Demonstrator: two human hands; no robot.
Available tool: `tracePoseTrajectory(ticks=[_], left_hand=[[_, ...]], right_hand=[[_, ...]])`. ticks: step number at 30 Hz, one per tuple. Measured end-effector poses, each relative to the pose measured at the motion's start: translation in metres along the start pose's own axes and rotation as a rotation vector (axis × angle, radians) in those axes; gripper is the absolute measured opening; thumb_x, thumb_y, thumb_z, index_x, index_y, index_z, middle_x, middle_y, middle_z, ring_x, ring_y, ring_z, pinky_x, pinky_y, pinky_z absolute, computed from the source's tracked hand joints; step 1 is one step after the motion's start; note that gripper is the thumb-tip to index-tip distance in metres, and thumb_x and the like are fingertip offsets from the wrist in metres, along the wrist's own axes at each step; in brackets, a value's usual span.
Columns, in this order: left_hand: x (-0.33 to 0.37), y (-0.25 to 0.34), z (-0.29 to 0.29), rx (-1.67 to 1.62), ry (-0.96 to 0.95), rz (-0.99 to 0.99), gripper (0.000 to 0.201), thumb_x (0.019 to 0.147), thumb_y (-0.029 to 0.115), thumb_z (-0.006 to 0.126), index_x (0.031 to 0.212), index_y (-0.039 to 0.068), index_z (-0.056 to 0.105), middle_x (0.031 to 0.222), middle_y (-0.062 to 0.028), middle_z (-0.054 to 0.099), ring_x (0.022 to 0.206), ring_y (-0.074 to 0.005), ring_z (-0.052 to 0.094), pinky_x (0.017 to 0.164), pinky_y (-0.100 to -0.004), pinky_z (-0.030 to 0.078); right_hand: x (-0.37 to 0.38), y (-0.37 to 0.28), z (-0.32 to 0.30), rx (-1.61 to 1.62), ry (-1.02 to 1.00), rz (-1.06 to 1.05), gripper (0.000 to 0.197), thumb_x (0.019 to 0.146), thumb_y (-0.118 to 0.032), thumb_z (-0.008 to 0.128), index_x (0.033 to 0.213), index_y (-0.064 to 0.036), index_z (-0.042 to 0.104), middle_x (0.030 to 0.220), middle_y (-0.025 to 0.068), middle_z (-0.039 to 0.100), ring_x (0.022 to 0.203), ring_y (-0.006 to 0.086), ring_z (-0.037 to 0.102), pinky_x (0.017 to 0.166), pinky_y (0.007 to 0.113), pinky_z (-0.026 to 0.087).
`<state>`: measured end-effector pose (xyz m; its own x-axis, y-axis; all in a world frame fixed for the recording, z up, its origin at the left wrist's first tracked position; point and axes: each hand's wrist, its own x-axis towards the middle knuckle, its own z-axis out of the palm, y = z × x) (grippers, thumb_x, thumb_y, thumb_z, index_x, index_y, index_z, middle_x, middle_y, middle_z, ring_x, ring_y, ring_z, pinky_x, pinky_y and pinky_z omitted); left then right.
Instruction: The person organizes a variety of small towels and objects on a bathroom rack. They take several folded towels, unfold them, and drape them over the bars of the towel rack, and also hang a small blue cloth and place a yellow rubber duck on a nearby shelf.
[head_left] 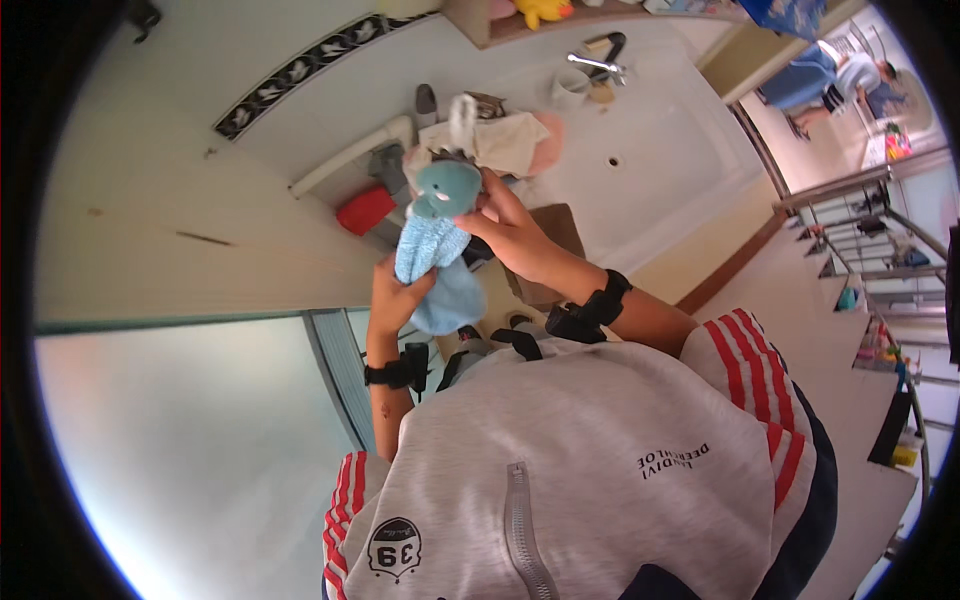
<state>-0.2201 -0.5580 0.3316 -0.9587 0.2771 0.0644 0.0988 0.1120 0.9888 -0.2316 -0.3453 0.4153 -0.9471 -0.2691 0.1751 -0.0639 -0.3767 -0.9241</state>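
Observation:
A fluffy light-blue hand towel (432, 240) with a teal, rounded top piece like a cartoon animal's head (448, 186) is held up in front of me. My right hand (497, 222) is closed on the right side, where the teal top meets the cloth. Lower down on the left, my left hand (402, 292) grips the blue cloth, its fingers partly hidden by the folds. Just above the teal top is a white loop (463, 122); I cannot tell whether it belongs to the towel or hangs behind.
Beyond my right hand lies a white basin (660, 140) with a drain and a chrome faucet (597, 67). Cream cloth (508, 140) and a red cloth (366, 208) are near the towel. A metal rack (880, 215) stands at right; a person (858, 75) is at the upper right.

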Motion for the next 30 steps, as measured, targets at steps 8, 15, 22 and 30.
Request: tracePoseTrajectory(ticks=[8, 15, 22, 30], left_hand=[[0.039, 0.011, 0.034, 0.458, 0.005, -0.013, 0.039, 0.078, 0.025, 0.078, 0.105, 0.000, 0.064, 0.088, -0.0225, 0.068, 0.080, -0.0321, 0.067, 0.071, -0.0387, 0.052], [0.167, 0.008, 0.041, 0.895, 0.076, 0.275, 0.050, 0.077, 0.019, 0.072, 0.124, 0.005, 0.058, 0.119, -0.0208, 0.062, 0.105, -0.0381, 0.061, 0.092, -0.0431, 0.048], [0.164, 0.014, 0.058, 0.869, 0.289, 0.386, 0.049, 0.077, 0.015, 0.071, 0.123, 0.002, 0.058, 0.120, -0.0189, 0.062, 0.108, -0.0365, 0.059, 0.095, -0.0434, 0.046], [0.226, 0.163, 0.031, 0.641, 0.702, 0.654, 0.043, 0.083, 0.015, 0.070, 0.122, -0.001, 0.057, 0.116, -0.0196, 0.061, 0.105, -0.0332, 0.061, 0.088, -0.0385, 0.049]], right_hand=[[-0.015, 0.017, -0.107, 0.038, 0.371, 0.174, 0.033, 0.090, -0.007, 0.063, 0.119, -0.0083, 0.048, 0.107, 0.0056, 0.061, 0.093, 0.0127, 0.058, 0.071, 0.028, 0.052], [0.055, 0.021, -0.178, -0.095, 0.535, 0.357, 0.037, 0.089, -0.012, 0.067, 0.120, -0.0036, 0.049, 0.094, 0.0078, 0.064, 0.079, 0.0173, 0.065, 0.066, 0.031, 0.055], [0.049, 0.035, -0.173, -0.440, 0.241, 0.275, 0.033, 0.088, -0.008, 0.061, 0.121, -0.0053, 0.053, 0.106, 0.0047, 0.062, 0.089, 0.0161, 0.065, 0.075, 0.030, 0.051], [0.128, -0.071, -0.058, -0.659, 0.057, -0.411, 0.049, 0.093, -0.011, 0.056, 0.139, -0.0011, 0.041, 0.140, 0.0175, 0.047, 0.128, 0.0286, 0.049, 0.098, 0.035, 0.045]])
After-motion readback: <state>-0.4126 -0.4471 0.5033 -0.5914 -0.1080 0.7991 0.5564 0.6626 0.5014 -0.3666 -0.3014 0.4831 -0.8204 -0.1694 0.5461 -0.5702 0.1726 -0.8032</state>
